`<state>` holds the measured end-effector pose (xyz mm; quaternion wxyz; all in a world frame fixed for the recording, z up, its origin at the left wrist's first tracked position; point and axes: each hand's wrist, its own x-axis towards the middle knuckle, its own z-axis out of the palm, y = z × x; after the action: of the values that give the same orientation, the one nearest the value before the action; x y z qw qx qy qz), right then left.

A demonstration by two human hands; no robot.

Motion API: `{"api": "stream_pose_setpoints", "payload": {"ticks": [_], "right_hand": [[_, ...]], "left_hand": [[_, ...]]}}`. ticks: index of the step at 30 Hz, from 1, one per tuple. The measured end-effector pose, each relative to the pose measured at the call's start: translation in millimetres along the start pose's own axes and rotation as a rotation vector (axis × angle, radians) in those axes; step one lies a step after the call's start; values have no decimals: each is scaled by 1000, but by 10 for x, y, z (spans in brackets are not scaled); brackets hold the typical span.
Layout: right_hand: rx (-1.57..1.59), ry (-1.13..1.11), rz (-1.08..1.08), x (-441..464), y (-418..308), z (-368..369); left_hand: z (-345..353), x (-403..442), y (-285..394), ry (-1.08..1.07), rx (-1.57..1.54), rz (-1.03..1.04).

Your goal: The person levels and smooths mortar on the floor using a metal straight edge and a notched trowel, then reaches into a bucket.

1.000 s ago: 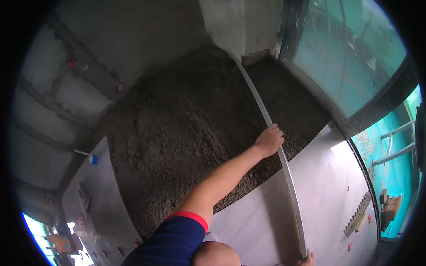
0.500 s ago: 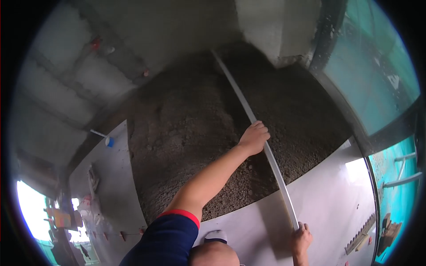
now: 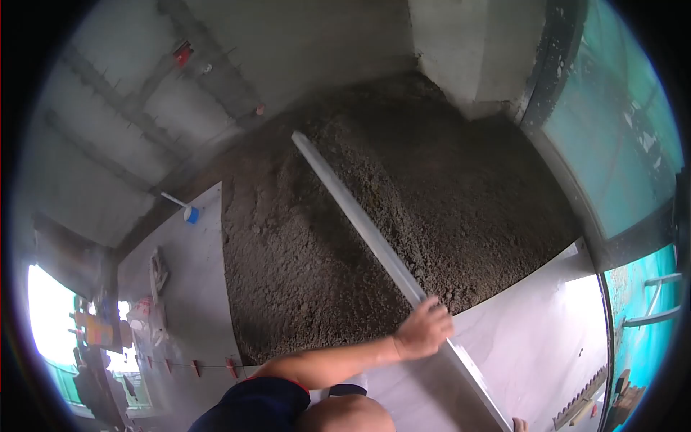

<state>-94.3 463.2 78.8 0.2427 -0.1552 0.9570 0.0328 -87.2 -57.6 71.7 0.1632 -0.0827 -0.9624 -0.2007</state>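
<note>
Likely levelling: left hand (image 3: 423, 333) has fingers curled round long silver metal bar (image 3: 360, 225) angled across dark-grey gritty mortar bed (image 3: 281, 252), right hand (image 3: 520, 425) cropped, can't tell its fingers; next stroke calls for even pressure.

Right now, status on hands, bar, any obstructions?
Left hand gripping long bar; right hand at its near end, mostly out of frame. Bar slants across dark, crumbly bed. Notched trowel off to the right, clear of bar.

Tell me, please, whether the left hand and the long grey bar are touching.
Touching: the head view shows the left hand clasped over the long grey bar, with no gap between them.
</note>
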Motion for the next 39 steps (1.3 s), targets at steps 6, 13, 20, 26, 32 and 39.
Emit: {"api": "stream_pose_setpoints", "payload": {"ticks": [6,13,20,26,32,39], "right_hand": [[11,153,50,74,736,639],[8,696,-27,924,-696,-4],[207,483,176,1373,-1883,-504],[310,103,114,293,-1047,-217],[252,0,132,-575,-534,274],[322,145,128,-656,-812,303]], "left_hand": [[498,190,162,82,-55,-107],[303,903,-865,48,88,-146],[36,1856,-1896,0,241,-104],[55,1465,-1236,7,83,11],[488,1635,-609,108,-82,186],[694,1797,-626,9,-35,231]]}}
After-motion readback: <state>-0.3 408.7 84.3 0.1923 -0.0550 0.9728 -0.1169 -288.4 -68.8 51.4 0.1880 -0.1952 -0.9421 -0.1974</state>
